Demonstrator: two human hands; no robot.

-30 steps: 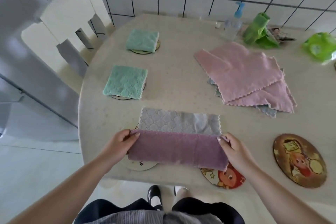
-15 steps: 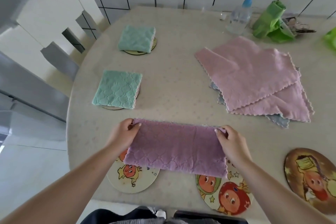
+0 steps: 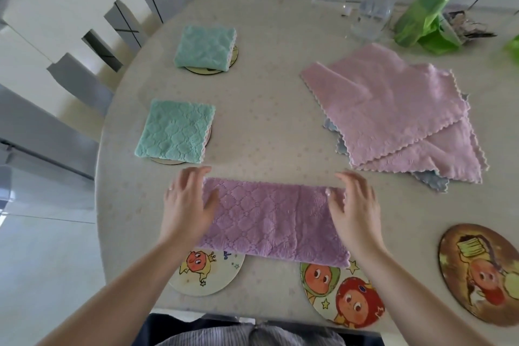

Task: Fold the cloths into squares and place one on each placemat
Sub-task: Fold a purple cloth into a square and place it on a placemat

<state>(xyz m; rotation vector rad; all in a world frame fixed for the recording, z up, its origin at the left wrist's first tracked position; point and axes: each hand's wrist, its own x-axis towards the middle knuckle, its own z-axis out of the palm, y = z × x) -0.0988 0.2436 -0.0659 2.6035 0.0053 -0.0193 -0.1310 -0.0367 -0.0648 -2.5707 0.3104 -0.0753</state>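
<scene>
A purple cloth [image 3: 269,219] lies folded in half as a long strip near the table's front edge, partly over two cartoon placemats [image 3: 207,275] [image 3: 342,295]. My left hand [image 3: 188,205] rests flat on its left end with fingers spread. At the strip's right end my right hand [image 3: 354,205] lies flat too, fingers apart. Two teal folded squares [image 3: 175,132] [image 3: 205,48] sit on round placemats at the left. A brown placemat [image 3: 483,275] at the right is bare. Unfolded pink cloths [image 3: 393,109] are stacked at the right, with blue cloth [image 3: 432,182] under them.
A spray bottle [image 3: 376,5], a small clear glass [image 3: 325,3] and green plastic bags [image 3: 421,19] stand at the back of the round table [image 3: 275,109]. A white chair [image 3: 56,22] is at the left, beside the tiled wall.
The cloth's near edge was brought over to the far edge, making a strip. Both hands let go of the corners and now lie flat with open fingers on its ends.
</scene>
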